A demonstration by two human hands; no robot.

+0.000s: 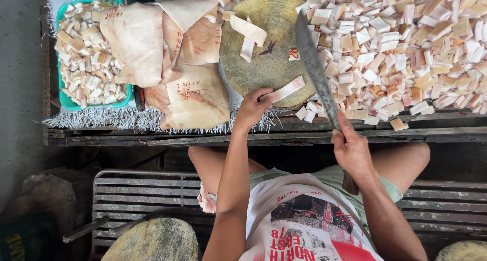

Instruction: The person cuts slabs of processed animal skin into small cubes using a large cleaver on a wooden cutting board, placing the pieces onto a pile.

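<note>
Left hand (252, 109) pinching near end of a long pale strip of pork skin with a pink edge (285, 90); fingers closed on it at the near rim of the round, worn wooden chopping block (264, 63); strip lying flat, angled up and to the right across the block's near edge; two more pale strips (247, 35) resting on the block's far left part, one overlapping the other.

Right hand (351, 150) wrapped tight around the handle of a long dull-grey steel cleaver blade (315, 68); blade raised, running from the hand up and left over the block's right edge, tip near the far rim; above the strip, apart from it.

Right of block: big heap of small cut white-and-tan skin squares (406, 43) spread over the bench, touching the block's right side; a few pieces near the bench's front edge.

Left of block: stacked large uncut cream skin sheets with red stamp marks (195, 96), one just beside the left hand; further left a teal plastic tray (64, 101) filled with more cut squares, partly covered by a sheet.

All on a dark wooden plank bench (304, 134) over a white fringed cloth (101, 119); grey slatted metal seat (147, 190) below.
</note>
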